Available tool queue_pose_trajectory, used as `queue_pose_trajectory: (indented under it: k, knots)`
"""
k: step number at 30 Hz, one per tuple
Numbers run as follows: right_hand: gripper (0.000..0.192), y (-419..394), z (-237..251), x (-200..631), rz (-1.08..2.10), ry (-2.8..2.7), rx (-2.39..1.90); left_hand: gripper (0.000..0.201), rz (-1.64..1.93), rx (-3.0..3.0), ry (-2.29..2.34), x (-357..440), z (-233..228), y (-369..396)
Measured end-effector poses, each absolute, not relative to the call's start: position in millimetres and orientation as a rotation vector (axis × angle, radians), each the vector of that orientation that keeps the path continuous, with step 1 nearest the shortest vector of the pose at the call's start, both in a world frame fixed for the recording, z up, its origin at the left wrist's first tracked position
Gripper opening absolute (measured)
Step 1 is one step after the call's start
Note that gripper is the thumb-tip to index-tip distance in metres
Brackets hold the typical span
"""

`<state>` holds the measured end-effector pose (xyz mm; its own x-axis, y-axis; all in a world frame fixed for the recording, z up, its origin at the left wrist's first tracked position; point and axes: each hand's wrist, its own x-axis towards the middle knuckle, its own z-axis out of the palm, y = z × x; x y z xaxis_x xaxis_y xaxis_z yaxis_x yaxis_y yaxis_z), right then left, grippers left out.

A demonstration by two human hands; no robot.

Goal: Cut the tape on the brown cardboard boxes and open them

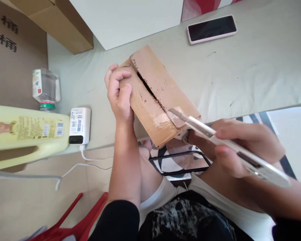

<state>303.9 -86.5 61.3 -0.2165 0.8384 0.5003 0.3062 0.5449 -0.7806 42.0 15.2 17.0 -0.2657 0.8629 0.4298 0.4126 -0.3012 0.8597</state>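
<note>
— What are you doing right now?

— I am slitting the tape on a small brown cardboard box (155, 97) with a silver utility knife (230, 144). My left hand (119, 93) is gripping the far-left end of the box, fingers curled over its top, holding it tilted on the near edge of the pale grey-green surface (253, 73). My right hand (240, 147) is closed around the knife handle, and the blade tip is resting on the clear tape at the near end of the centre seam.

— How far along would you say it is?

— The seam is already gaping along most of its length, torn and ragged; I judge only the taped near end is holding the flaps together. The next cut, I reckon, calls for a shallow blade drawn along the seam, away from my left fingers, with the box braced firmly.

— Can you see what is inside?

— No. The gap is showing only darkness, so I cannot tell what it holds.

— And the other containers?

— A clear plastic bottle with a green cap (46, 88) is lying near the left edge; I cannot tell whether it holds anything. A pale yellow plastic jug (25, 134) is lying on its side beside a white charger block (79, 125); its walls are opaque. A phone in a pink case (212, 28) is lying toward the far right corner, well apart.
</note>
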Motion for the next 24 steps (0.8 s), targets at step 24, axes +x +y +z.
queue_pose_trajectory:
  k: [24]
  knots:
    - [0.023,-85,61,271,0.298,-1.975,-0.831,0.018,1.794,1.567,1.341,43,9,23]
